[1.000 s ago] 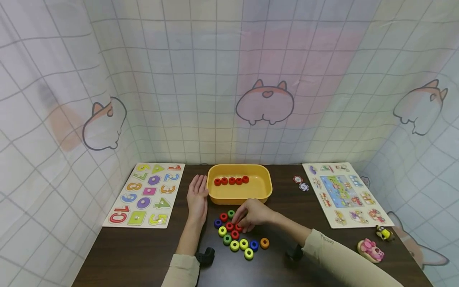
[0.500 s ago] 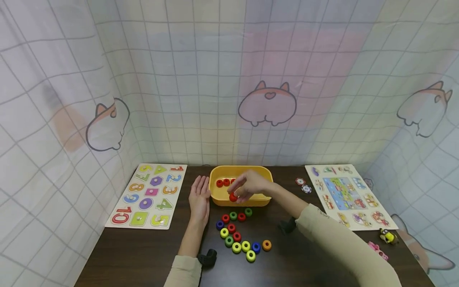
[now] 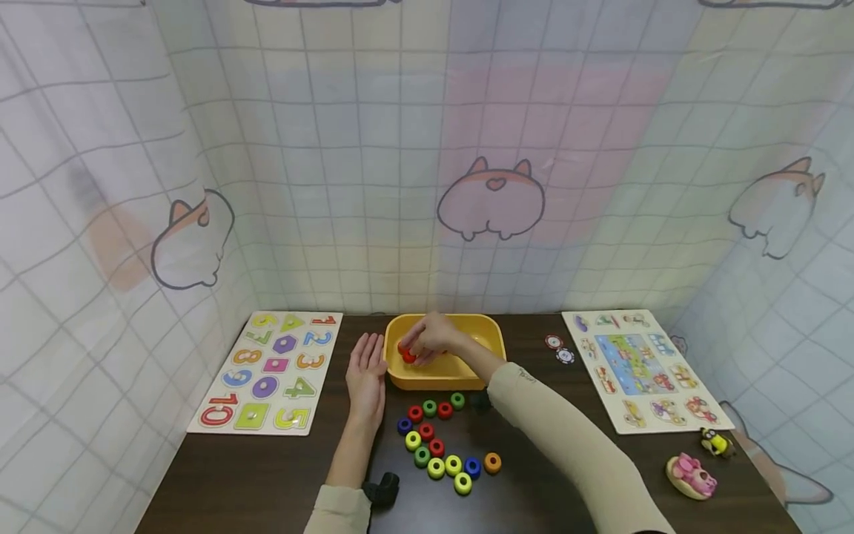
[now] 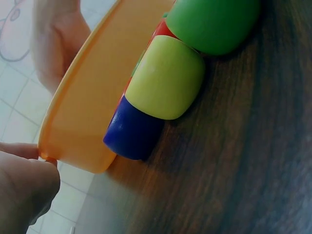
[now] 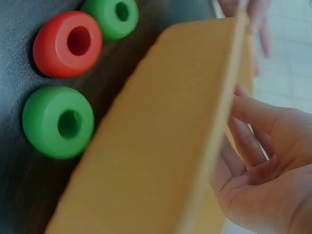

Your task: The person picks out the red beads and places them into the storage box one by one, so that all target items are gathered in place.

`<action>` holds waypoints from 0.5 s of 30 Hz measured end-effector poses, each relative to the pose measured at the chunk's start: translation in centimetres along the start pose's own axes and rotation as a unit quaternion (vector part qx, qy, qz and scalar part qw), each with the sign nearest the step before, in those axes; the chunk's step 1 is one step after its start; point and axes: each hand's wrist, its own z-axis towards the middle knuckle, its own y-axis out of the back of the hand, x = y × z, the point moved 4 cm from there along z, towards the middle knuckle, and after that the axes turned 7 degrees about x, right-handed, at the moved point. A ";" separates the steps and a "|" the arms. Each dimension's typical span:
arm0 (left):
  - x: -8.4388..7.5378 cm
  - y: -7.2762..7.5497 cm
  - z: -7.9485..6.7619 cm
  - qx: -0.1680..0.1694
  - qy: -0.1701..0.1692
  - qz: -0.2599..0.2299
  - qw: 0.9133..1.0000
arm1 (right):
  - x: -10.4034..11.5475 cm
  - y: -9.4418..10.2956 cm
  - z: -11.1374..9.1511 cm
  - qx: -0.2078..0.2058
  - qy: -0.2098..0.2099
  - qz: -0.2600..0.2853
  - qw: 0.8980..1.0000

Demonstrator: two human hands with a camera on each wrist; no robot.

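My right hand (image 3: 432, 337) reaches over the near rim into the yellow tray (image 3: 492, 348), at its left part. Its fingertips pinch a red bead (image 3: 408, 358), close in front of another red one. The other red beads in the tray are mostly hidden behind this hand. In the right wrist view, the tray wall hides most of what the fingers grip. My left hand (image 3: 366, 378) lies along the tray's left end with fingers extended. The left wrist view has its thumb side touching the tray rim (image 4: 48, 114).
Ring-shaped beads lie loose before the tray, among them a green bead (image 3: 457, 401), a blue bead (image 3: 472, 466) and an orange bead (image 3: 492, 463). A number puzzle board (image 3: 267, 371) is at left, a picture puzzle board (image 3: 640, 371) at right. Two chips (image 3: 559, 348) and small toys (image 3: 692, 476) lie rightward.
My right hand picked a red bead from the loose group and carried it over the tray's near rim to the tray's left part. The left hand stayed beside the tray.
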 end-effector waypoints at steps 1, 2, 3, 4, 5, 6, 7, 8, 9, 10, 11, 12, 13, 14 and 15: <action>0.0 -0.1 0.0 0.003 -0.001 0.000 1.000 | -0.3 -0.1 0.4 -0.008 -0.002 -0.004 1.000; 0.0 -0.2 0.0 0.005 -0.002 -0.001 1.000 | -0.6 -0.3 0.7 -0.015 -0.005 -0.008 1.000; 0.0 -0.3 0.1 0.006 -0.002 0.000 1.000 | -0.8 -0.4 1.0 -0.022 -0.007 -0.013 1.000; 0.0 -0.4 0.0 0.006 -0.002 0.001 1.000 | -1.1 -0.5 1.2 -0.029 -0.009 -0.019 0.999; 0.0 -0.4 0.0 0.006 -0.003 0.003 1.000 | -1.3 -0.6 1.4 -0.035 -0.011 -0.023 0.999; 0.0 -0.4 0.0 0.005 -0.004 0.005 1.000 | -1.4 -0.8 1.5 -0.041 -0.011 -0.028 0.999; 0.0 -0.4 0.0 0.005 -0.004 0.007 1.000 | -1.4 -0.9 1.6 -0.046 -0.009 -0.031 0.998; 0.0 -0.4 0.0 0.004 -0.005 0.008 1.000 | -1.4 -1.0 1.6 -0.048 -0.007 -0.033 0.998; 0.0 -0.4 0.1 0.003 -0.005 0.010 1.000 | -1.4 -1.1 1.5 -0.049 -0.004 -0.036 0.998; 0.0 -0.3 0.1 0.003 -0.005 0.010 1.000 | -1.3 -1.1 1.4 -0.052 0.003 -0.043 0.998; 0.0 -0.2 0.1 0.002 -0.006 0.011 1.000 | -1.1 -1.1 1.1 -0.052 0.010 -0.045 0.998; 0.1 -0.2 0.1 0.001 -0.006 0.011 1.000 | -0.8 -1.1 0.8 -0.049 0.021 -0.049 0.997; 0.2 0.0 0.2 -0.004 -0.007 0.010 1.000 | -0.4 -1.1 0.4 -0.045 0.031 -0.054 0.997; 0.2 0.2 0.3 -0.007 -0.008 0.012 1.000 | 0.0 -1.1 -0.1 -0.041 0.041 -0.060 0.997; 0.2 0.3 0.3 -0.011 -0.010 0.010 1.000 | 0.4 -1.1 -0.6 -0.037 0.052 -0.066 0.996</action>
